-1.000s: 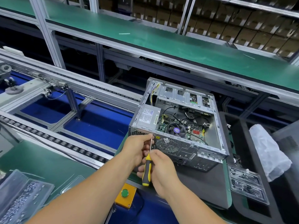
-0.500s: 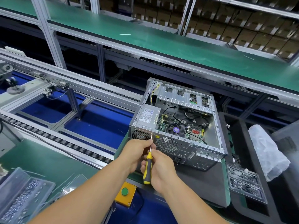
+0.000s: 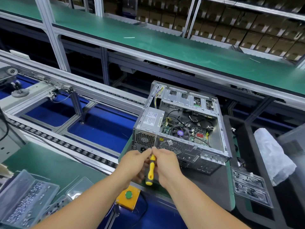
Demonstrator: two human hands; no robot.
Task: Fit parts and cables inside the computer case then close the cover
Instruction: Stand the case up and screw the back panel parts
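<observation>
Since half a second ago I see my hands drawn slightly back from the computer case, and the screwdriver now stands nearly upright, its shaft reaching up the case's rear panel beside the round fan grille. My right hand has its fingers curled round the yellow-and-black handle; my left hand pinches the shaft just above the handle with fingertips together. The case has not moved: it lies on its side on a dark mat, cover off, open side up.

Inside the case I make out a grey power supply in the near left corner, a motherboard with a purple-capped cooler fan, loose black cables, and yellow wires running up the left wall.

Left of the case and nearer to me sits a clear plastic bin full of small silver screws. Right of the case lies a clear blister tray with small dark parts. Below the case's near corner is a yellow box with a green button.
</observation>
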